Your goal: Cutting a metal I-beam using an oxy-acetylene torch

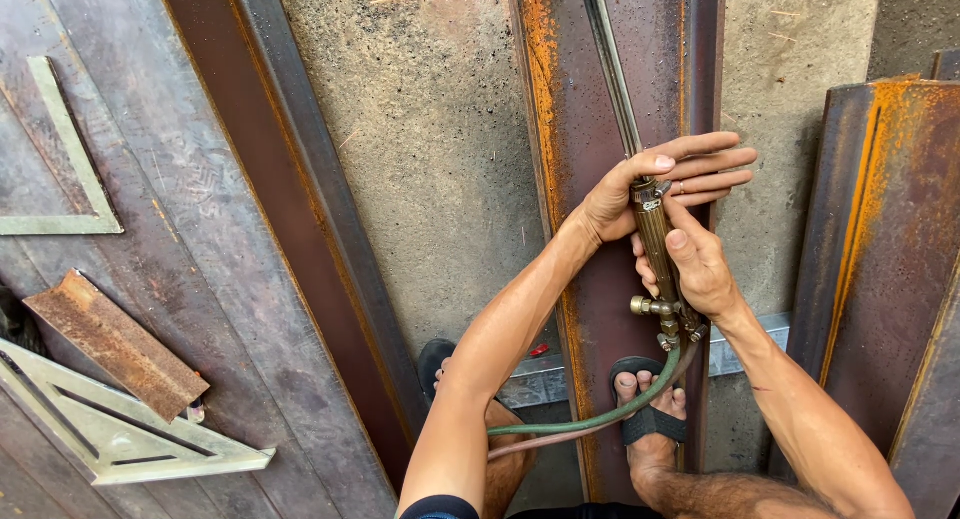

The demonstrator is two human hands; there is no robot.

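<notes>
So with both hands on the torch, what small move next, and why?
Probably steady the torch along the rusty beam: the left hand wraps its upper handle, the right hand holds near the valves, and sparks already fly at the top.

Both hands hold a brass cutting torch (pixel 655 249) over a rusty steel beam (pixel 620 99) on the concrete floor (pixel 430 129): left hand (pixel 650 184) at its upper end, right hand (pixel 700 269) on the handle. Green hose (pixel 600 416) trails past a sandalled foot (pixel 650 409). Two metal squares (pixel 120 429) lie left.

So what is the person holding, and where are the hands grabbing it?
A brass cutting torch. The left hand wraps the top of its handle, where the long tubes start; the right hand grips the handle lower, above the valves and hoses.
</notes>
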